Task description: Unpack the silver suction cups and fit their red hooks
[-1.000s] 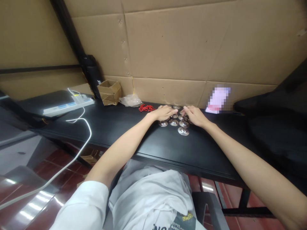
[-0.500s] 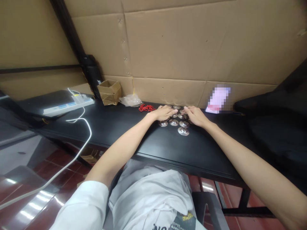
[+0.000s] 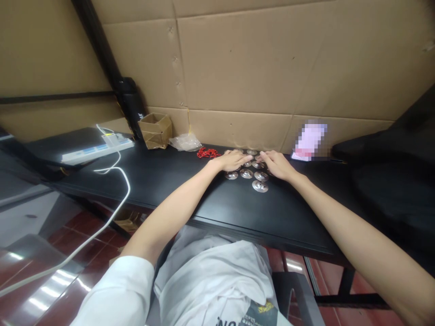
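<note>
Several small shiny metal discs with domed centres, like finger cymbals, lie grouped on the black table. My left hand rests palm down over the left side of the group, fingers stretched out and its thumb pointing right. On the opposite side, my right hand lies over more discs with its thumb reaching inward. Both hands look open, though some fingertips are hard to make out. Parts of the discs are hidden beneath the hands. Beside my left hand sits a small heap of red cords.
Left of the cords are a clear plastic bag, an open cardboard box and a black bottle. A power strip trails a white cable. A lit phone leans against the cardboard wall; dark fabric lies right.
</note>
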Available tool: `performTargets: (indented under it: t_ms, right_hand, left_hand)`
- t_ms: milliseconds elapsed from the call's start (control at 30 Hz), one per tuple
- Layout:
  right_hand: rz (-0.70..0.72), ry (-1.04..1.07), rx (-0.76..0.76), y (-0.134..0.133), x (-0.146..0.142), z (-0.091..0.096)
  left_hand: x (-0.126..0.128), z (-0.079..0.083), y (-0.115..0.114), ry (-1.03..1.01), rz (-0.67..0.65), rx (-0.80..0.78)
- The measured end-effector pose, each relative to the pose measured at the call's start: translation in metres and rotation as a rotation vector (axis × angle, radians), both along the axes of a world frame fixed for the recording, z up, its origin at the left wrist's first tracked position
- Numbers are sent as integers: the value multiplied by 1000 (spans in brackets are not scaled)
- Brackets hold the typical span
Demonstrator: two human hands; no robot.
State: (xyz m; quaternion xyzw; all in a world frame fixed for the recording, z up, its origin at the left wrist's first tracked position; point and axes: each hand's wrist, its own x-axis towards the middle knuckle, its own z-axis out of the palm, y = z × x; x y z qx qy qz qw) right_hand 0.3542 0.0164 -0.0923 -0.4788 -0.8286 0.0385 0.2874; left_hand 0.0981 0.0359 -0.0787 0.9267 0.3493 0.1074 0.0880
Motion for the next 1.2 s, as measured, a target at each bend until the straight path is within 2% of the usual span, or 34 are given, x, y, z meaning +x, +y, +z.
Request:
performTargets:
  t_ms: [133,200,300,367,500,767,867,1000,1200]
  right_hand:
    - [-18,6,11,1,2,1]
    - [21,-6,6,-1,4,3]
    - [119,-90,-67,-5,5,3]
    - [134,-167,-149,-7,6,2]
    - [95,-239,-249,-5,9,-1]
    - [93,-223,-233,2,17,-1]
    - [37,-221,-292,-3,21,8]
    - [-26,-257,-396,-8,32,15]
    - [-26,-229,-410,-4,39,6]
  left_hand:
    - [-5,0,3,-5,13,37]
    - [-11,0,5,11,34,56]
    - [-21,2,5,41,41,10]
    - [-27,4,5,42,33,-40]
    - [-29,5,4,53,32,-96]
    - [-24,1,6,65,35,-90]
    - [-29,5,8,37,47,-116]
    - [-43,14,12,4,-19,-182]
    - [-53,14,16,35,44,-136]
